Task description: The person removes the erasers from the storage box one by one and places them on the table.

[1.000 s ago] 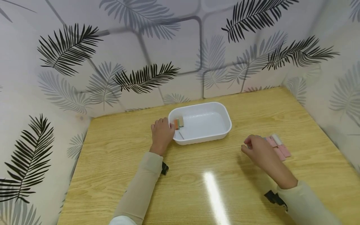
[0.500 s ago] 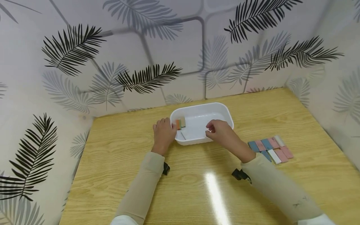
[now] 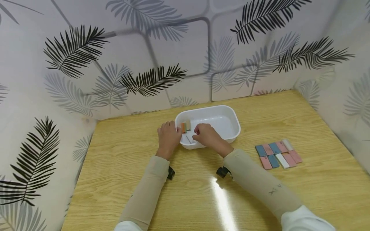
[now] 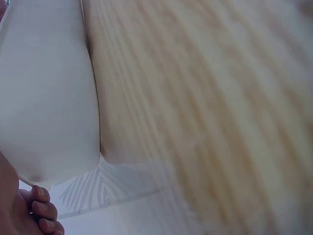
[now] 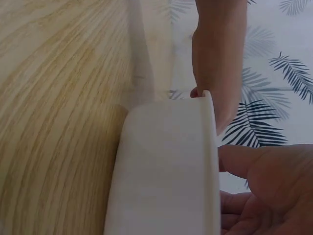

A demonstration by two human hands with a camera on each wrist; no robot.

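Note:
My left hand (image 3: 168,138) grips the left end of a white plastic basin (image 3: 221,140), its thumb over the rim. In the left wrist view that hand (image 4: 34,210) shows curled fingers beside the basin wall (image 4: 49,107). My right hand (image 3: 207,134) reaches over the basin's front rim, thumb and index finger apart beside a small whitish piece (image 3: 189,139). In the right wrist view nothing shows between the thumb and fingers of that hand (image 5: 264,191). Close to the left thumb lie an orange and green block (image 3: 183,127) and a beige block (image 3: 188,125).
Several small flat blocks, pink (image 3: 266,162), blue (image 3: 260,150) and white (image 3: 282,160), lie in two rows on the wooden table (image 3: 190,195) to the right. A wall (image 3: 130,54) with a leaf pattern stands behind the table.
My right hand has moved left from the rows of blocks, over the basin's front rim and into its left part, uncovering the rows. The left hand keeps its place on the basin.

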